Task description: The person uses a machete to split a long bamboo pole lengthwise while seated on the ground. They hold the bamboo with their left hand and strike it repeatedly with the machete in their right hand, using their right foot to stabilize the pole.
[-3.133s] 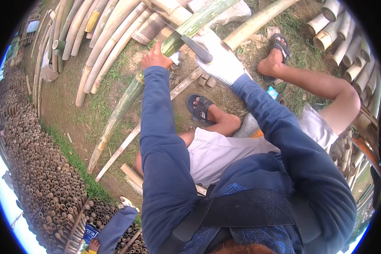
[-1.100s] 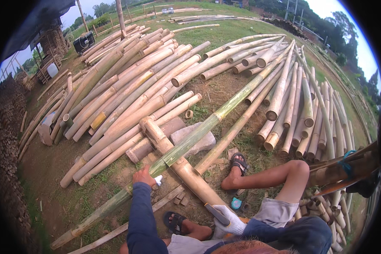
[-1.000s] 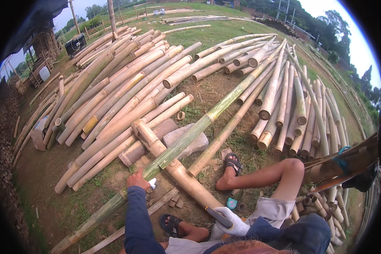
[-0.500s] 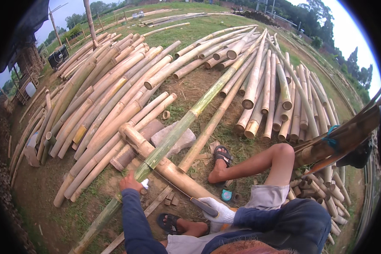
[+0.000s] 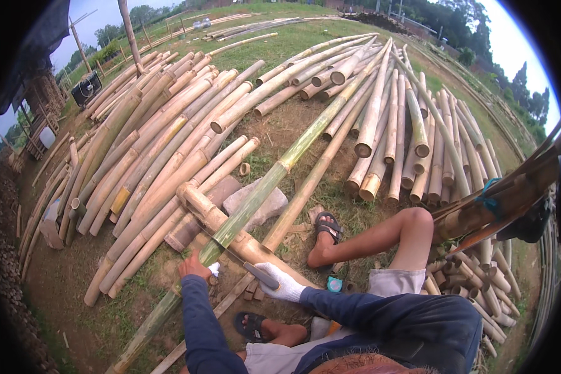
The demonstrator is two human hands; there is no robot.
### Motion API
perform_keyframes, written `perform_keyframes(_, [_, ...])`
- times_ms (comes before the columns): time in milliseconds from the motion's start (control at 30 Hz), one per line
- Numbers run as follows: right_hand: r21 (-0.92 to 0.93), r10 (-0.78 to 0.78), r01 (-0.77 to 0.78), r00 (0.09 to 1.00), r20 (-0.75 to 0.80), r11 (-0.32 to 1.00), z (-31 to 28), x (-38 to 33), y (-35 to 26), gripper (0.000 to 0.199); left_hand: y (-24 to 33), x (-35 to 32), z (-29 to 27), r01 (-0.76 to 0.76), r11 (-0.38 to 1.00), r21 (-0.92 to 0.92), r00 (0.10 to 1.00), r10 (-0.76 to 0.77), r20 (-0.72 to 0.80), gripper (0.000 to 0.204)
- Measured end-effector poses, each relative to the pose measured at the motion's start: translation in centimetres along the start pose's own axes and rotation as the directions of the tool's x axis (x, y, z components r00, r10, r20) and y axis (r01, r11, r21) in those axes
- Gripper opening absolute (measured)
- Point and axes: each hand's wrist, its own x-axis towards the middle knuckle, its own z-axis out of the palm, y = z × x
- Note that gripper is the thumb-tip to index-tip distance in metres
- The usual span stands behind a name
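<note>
Left hand (image 5: 194,267): bare, fingers curled down on the green bamboo pole (image 5: 255,196), pressing it just beside the spot where the blade meets it.
Right hand (image 5: 279,282): in a white glove, closed around the dark handle of a long knife (image 5: 242,262); the blade runs from this hand toward the left hand and lies against the pole.
Green bamboo pole: under both hands, slanting from low on the left-hand side up and away beyond the right hand, its middle resting across a thick tan bamboo log (image 5: 230,234) that serves as a chopping rest.
Grey stone block (image 5: 255,202): just beyond the hands, touching the log.
Sandalled foot (image 5: 325,232): near the right hand, to its far right, planted on the ground; the other foot (image 5: 255,325) is tucked in close below the hands.
Stacked pale bamboo (image 5: 162,134): well beyond the left hand; a second bundle (image 5: 399,134) lies well beyond the right.
Change since half a second ago: the hands hold the same grips and the blade has not left the pole; only the head has tipped, shifting the piles in view.
Change since three seconds ago: the view has lifted from straight down over the knees to the whole yard.
Judgement: the cut seems mid-work, hands steady, no new bite begun.
</note>
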Motion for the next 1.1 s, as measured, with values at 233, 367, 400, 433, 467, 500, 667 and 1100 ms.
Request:
perform_keyframes(233, [-0.055, 0.000, -0.002, 0.999, -0.034, 0.998, 0.3, -0.2, 0.0, 0.061, 3.2, 3.6, 0.5, -0.042, 0.999, 0.003, 0.996, 0.042, 0.080, 0.093])
perform_keyframes(367, [-0.073, -0.028, 0.026, 0.999, -0.022, 0.997, 0.3, 0.1, 1.1, 0.063, 4.3, 3.7, -0.4, -0.072, 0.997, -0.022, 0.994, 0.074, 0.082, 0.090])
perform_keyframes(400, [-0.082, -0.005, 0.004, 1.000, -0.012, 0.997, 0.4, 0.3, 0.7, 0.064, 4.3, 3.6, -0.4, -0.055, 0.998, -0.016, 0.995, 0.056, 0.083, 0.088])
perform_keyframes(433, [-0.106, 0.001, -0.004, 0.999, -0.032, 0.994, 0.4, 0.3, 0.2, 0.065, 4.2, 3.6, -0.2, -0.025, 1.000, -0.013, 0.996, 0.026, 0.090, 0.088])
perform_keyframes(467, [-0.019, 0.109, -0.110, 0.993, -0.049, 0.994, 0.2, -0.2, 0.1, 0.065, 5.5, 3.1, -0.5, -0.060, 0.998, -0.007, 0.995, 0.060, 0.074, 0.080])
perform_keyframes(500, [-0.054, 0.028, -0.032, 0.997, -0.073, 0.998, -0.2, -0.6, 0.0, 0.063, 5.9, 2.9, -0.7, -0.051, 0.998, 0.027, 0.994, 0.048, 0.099, 0.069])
perform_keyframes(667, [-0.119, 0.103, -0.105, 0.994, -0.024, 0.987, -3.5, -8.2, -5.5, 0.059, 4.1, 2.5, -0.4, -0.017, 1.000, -0.001, 0.989, 0.017, 0.144, 0.066])
perform_keyframes(1100, [-0.124, -0.067, 0.053, 0.991, -0.112, 0.991, -1.2, 0.7, -2.2, 0.053, 4.5, 3.3, -0.5, -0.033, 0.999, 0.044, 0.995, 0.028, 0.092, 0.069])
